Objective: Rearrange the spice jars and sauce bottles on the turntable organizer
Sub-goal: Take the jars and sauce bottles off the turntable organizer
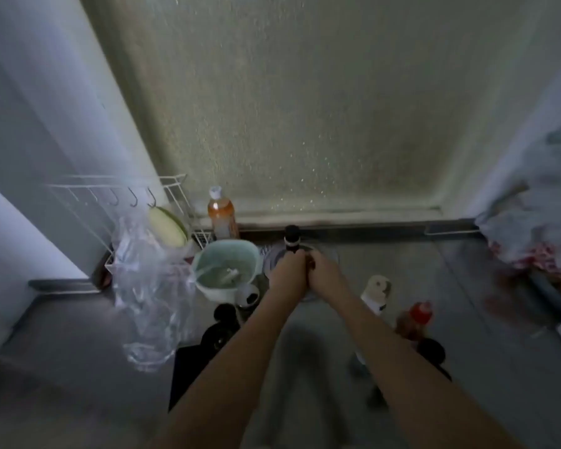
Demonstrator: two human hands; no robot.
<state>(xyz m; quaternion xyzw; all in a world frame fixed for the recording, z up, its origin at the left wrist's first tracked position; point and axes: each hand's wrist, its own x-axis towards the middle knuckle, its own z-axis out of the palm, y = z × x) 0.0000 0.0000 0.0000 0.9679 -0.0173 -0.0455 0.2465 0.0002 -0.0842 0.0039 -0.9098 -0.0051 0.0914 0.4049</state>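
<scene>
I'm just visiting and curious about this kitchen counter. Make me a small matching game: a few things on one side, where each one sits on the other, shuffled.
Things:
1. orange-liquid bottle
2. dark bottle
3. pale green bowl
4. red-capped bottle

Places:
A. left of the turntable, a utensil inside
B. against the back wall, beside the wire rack
C. right of the right forearm, near the front
D. on the turntable, at the left hand

Pairs: 1-B, 2-D, 3-A, 4-C
</scene>
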